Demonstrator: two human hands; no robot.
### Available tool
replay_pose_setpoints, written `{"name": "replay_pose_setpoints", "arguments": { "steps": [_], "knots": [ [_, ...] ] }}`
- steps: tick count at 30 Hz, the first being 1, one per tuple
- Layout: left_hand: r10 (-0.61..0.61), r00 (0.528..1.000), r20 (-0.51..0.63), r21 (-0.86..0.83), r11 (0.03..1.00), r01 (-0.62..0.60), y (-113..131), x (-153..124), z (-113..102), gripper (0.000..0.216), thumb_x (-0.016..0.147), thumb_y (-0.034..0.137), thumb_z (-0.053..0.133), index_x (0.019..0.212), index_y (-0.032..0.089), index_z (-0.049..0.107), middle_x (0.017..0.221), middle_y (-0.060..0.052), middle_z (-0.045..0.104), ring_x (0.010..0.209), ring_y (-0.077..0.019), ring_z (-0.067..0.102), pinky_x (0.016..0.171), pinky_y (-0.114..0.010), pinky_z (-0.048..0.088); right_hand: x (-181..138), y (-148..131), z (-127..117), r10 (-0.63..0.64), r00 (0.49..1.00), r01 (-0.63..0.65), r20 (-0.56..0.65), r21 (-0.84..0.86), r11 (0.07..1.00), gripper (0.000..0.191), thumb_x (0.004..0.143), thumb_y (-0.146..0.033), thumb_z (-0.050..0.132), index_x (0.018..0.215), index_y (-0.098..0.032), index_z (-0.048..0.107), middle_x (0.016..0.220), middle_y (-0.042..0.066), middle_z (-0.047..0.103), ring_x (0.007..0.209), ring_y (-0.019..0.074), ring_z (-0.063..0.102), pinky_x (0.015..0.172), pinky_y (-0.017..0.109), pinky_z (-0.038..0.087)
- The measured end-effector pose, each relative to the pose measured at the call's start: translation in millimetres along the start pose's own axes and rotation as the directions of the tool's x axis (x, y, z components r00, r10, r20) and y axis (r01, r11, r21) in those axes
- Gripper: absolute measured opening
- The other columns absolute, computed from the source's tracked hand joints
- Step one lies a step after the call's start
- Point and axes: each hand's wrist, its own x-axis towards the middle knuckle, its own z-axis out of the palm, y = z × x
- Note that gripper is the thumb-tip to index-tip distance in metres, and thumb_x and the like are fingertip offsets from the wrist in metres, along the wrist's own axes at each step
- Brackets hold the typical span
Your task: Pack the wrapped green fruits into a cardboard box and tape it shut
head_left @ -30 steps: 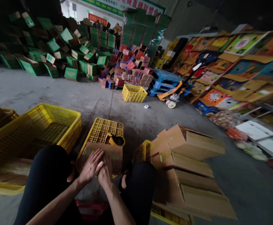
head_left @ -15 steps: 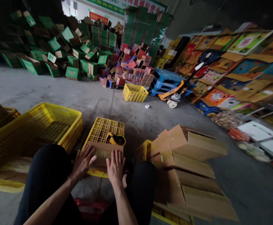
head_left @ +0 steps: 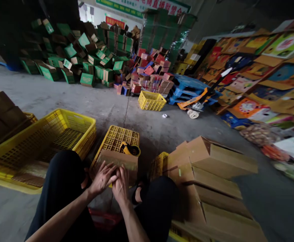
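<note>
A small brown cardboard box (head_left: 121, 157) with clear tape along its top lies on an upturned yellow crate (head_left: 119, 134) between my knees. My left hand (head_left: 103, 178) rests on the box's near part, fingers stretched out and pointing right. Beside it, my right hand (head_left: 121, 186) touches the same near edge, its fingers slightly bent and pointing away from me. The two hands meet at the fingertips and hide part of the box. Just behind the box, a yellow and black tape dispenser (head_left: 130, 149) sits on the crate.
Left stands a large yellow crate (head_left: 86, 129) with a flat cardboard piece inside. Folded cartons (head_left: 218, 174) are stacked on my right. Further off are a small yellow crate (head_left: 152, 101), a pallet jack (head_left: 194, 104), blue pallets (head_left: 184, 85) and heaped green boxes (head_left: 86, 79).
Both hands have moved inward from the box's two sides and now meet at its near middle. The view has shifted slightly left.
</note>
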Motion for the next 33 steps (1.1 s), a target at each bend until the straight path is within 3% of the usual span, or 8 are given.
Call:
{"name": "replay_pose_setpoints", "arguments": {
  "steps": [4, 8, 14, 21, 26, 29, 33],
  "knots": [
    [-0.032, 0.999, 0.028, -0.107, 0.994, 0.035, 9, 4, -3, 0.059, 0.112, 0.051, 0.037, 0.163, 0.023, 0.046, 0.149, -0.013, 0.066, 0.135, -0.0274, 0.064, 0.113, -0.041, 0.054, 1, -15, 10, -0.029, 1.000, 0.029, 0.001, 0.017, 0.999, 0.063, 0.101, -0.016, 0.050, 0.164, -0.017, 0.043, 0.157, 0.017, 0.056, 0.148, 0.0305, 0.048, 0.127, 0.054, 0.035],
    [-0.042, 0.998, 0.038, -0.115, 0.992, 0.046, 1, 4, -3, 0.059, 0.112, 0.050, 0.039, 0.165, 0.024, 0.043, 0.152, -0.012, 0.063, 0.136, -0.0265, 0.063, 0.114, -0.040, 0.053, 3, -8, 2, 0.070, 0.995, -0.068, 0.077, -0.020, 0.997, 0.061, 0.104, -0.021, 0.050, 0.165, -0.021, 0.043, 0.164, 0.016, 0.051, 0.154, 0.0353, 0.042, 0.127, 0.062, 0.030],
    [-0.139, 0.990, 0.026, 0.073, 0.988, 0.136, -25, -6, -4, 0.050, 0.111, 0.050, 0.043, 0.155, 0.030, 0.058, 0.164, -0.009, 0.052, 0.152, -0.0301, 0.047, 0.126, -0.055, 0.036, -5, 20, -23, 0.284, 0.944, -0.261, 0.170, -0.146, 0.954, 0.055, 0.109, -0.035, 0.046, 0.164, -0.032, 0.044, 0.172, 0.012, 0.037, 0.159, 0.0394, 0.034, 0.120, 0.076, 0.028],
    [-0.316, 0.943, -0.107, 0.237, 0.913, 0.333, -37, -29, 3, 0.070, 0.108, 0.066, 0.032, 0.163, 0.025, 0.048, 0.170, -0.017, 0.039, 0.157, -0.0453, 0.034, 0.118, -0.070, 0.036, -20, 46, -25, 0.431, 0.882, -0.393, 0.189, -0.209, 0.896, 0.059, 0.111, -0.045, 0.036, 0.166, -0.024, 0.041, 0.173, 0.015, 0.033, 0.157, 0.0361, 0.039, 0.119, 0.061, 0.040],
    [-0.305, 0.931, -0.201, 0.251, 0.903, 0.350, -36, -34, 11, 0.084, 0.106, 0.072, 0.026, 0.167, 0.016, 0.038, 0.168, -0.025, 0.040, 0.156, -0.0465, 0.036, 0.118, -0.068, 0.038, -20, 47, -22, 0.487, 0.854, -0.454, 0.180, -0.197, 0.869, 0.071, 0.110, -0.050, 0.031, 0.166, -0.007, 0.037, 0.170, 0.024, 0.034, 0.156, 0.0418, 0.038, 0.118, 0.061, 0.040],
    [-0.245, 0.947, -0.208, 0.235, 0.927, 0.292, -29, -29, 15, 0.087, 0.105, 0.073, 0.033, 0.167, 0.012, 0.036, 0.167, -0.028, 0.039, 0.157, -0.0447, 0.035, 0.122, -0.066, 0.034, -15, 37, -21, 0.473, 0.872, -0.441, 0.129, -0.213, 0.872, 0.073, 0.110, -0.051, 0.034, 0.164, -0.002, 0.038, 0.169, 0.029, 0.033, 0.158, 0.0447, 0.032, 0.120, 0.068, 0.034],
    [-0.103, 0.992, -0.071, 0.160, 0.981, 0.114, -15, -19, 19, 0.080, 0.103, 0.070, 0.046, 0.163, 0.019, 0.045, 0.169, -0.020, 0.041, 0.160, -0.0409, 0.032, 0.126, -0.061, 0.031, -3, 10, -15, 0.252, 0.959, -0.233, 0.132, -0.147, 0.961, 0.063, 0.107, -0.034, 0.044, 0.167, -0.015, 0.037, 0.171, 0.020, 0.036, 0.160, 0.0395, 0.031, 0.124, 0.067, 0.028]
  ]
}}
